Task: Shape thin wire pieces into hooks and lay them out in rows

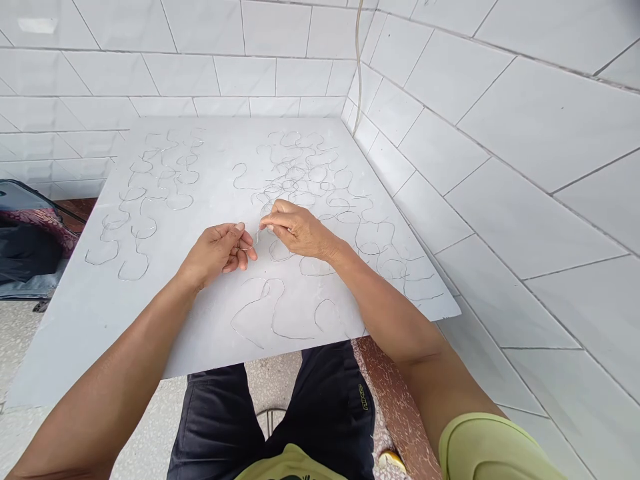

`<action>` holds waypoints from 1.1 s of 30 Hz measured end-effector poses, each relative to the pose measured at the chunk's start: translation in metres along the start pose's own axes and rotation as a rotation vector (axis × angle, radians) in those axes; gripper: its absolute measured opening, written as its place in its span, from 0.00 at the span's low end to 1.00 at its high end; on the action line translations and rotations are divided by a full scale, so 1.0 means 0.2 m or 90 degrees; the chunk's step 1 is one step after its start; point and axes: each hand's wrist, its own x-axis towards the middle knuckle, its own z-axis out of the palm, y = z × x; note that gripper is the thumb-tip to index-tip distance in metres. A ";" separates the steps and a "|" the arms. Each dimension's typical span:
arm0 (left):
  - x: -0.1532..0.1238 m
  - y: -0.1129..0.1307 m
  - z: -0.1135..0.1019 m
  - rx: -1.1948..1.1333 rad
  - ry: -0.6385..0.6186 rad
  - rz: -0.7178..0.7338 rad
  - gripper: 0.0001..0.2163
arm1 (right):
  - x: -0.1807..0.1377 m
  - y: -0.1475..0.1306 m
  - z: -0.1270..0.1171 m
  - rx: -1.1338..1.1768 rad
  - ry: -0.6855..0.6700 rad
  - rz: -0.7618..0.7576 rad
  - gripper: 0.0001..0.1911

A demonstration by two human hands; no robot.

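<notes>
My left hand (225, 248) is closed, thumb against the fingers, on a thin bent wire (245, 249) above the white board (200, 320). Just to its right, my right hand (293, 229) pinches the same fine wire, or one touching it, between thumb and forefinger; which one I cannot tell. Below the hands lie S-shaped wire pieces (273, 313) and a short curved wire (316, 317). A tangled heap of bent wires (300, 177) spreads behind and to the right of my right hand. More curved wires (145, 230) lie spaced out on the left.
White tiled walls (525, 167) border the board behind and on the right. A thin hose (358, 67) hangs in the corner. At the far left stands an open bag (30, 240) with dark cloth. My knees (215, 413) are under the board's front edge.
</notes>
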 end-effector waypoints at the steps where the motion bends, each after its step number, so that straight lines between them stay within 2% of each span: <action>1: 0.00 -0.01 0.01 0.027 0.019 0.025 0.20 | 0.00 0.00 0.00 -0.004 -0.006 -0.004 0.17; 4: 0.01 -0.04 0.03 0.067 0.046 0.081 0.23 | 0.00 0.00 0.00 -0.009 -0.027 -0.019 0.17; 8: 0.02 -0.05 0.05 0.067 0.061 0.100 0.23 | 0.00 -0.01 -0.02 -0.024 -0.051 -0.030 0.17; 12: 0.01 -0.04 0.04 0.048 0.048 0.069 0.22 | 0.00 -0.01 -0.04 -0.070 -0.056 -0.032 0.18; 16: 0.01 -0.01 0.03 0.018 0.027 -0.017 0.21 | -0.01 -0.02 -0.03 -0.074 -0.058 -0.039 0.19; 20: 0.01 0.01 0.02 -0.002 0.045 -0.077 0.23 | -0.01 -0.03 -0.02 -0.059 -0.089 -0.025 0.19; 27: 0.01 -0.01 0.01 0.041 0.054 -0.061 0.22 | -0.01 -0.06 -0.03 -0.055 -0.169 0.013 0.18; 33: 0.01 -0.01 0.01 0.081 0.079 -0.040 0.22 | 0.00 -0.03 -0.05 -0.039 -0.138 0.043 0.13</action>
